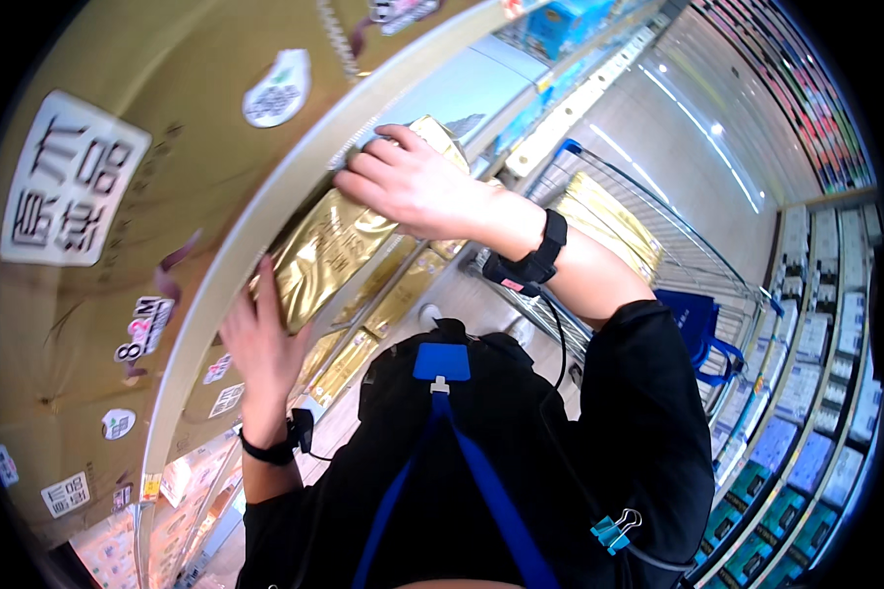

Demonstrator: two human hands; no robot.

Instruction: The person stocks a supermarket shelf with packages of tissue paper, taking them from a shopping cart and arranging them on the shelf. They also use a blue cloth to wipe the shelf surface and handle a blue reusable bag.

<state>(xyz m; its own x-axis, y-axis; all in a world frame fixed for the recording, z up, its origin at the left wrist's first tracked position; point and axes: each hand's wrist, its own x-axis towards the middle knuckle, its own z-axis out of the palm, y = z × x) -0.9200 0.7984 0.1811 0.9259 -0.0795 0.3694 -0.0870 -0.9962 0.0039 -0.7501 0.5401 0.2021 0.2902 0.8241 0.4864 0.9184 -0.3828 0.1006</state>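
A glossy gold foil package [339,247], probably a tissue multipack, lies tilted at the shelf front between my hands. My left hand [261,331] holds its near end, fingers stretched along the side towards the shelf. Across the far end lies my right hand [412,180], its fingers curled over the top edge and their tips partly hidden. Right beside both hands runs the pale front edge of a shelf [214,287]. Behind my right hand a further gold pack [442,140] shows in part.
Large gold packs [155,199] bearing writing fill the shelf at left. More gold packs [405,291] sit lower down. A wire shopping cart [696,235] stands at right, holding a gold multipack [611,221] and a blue bag [689,324]. Boxed goods [803,390] line the opposite shelves.
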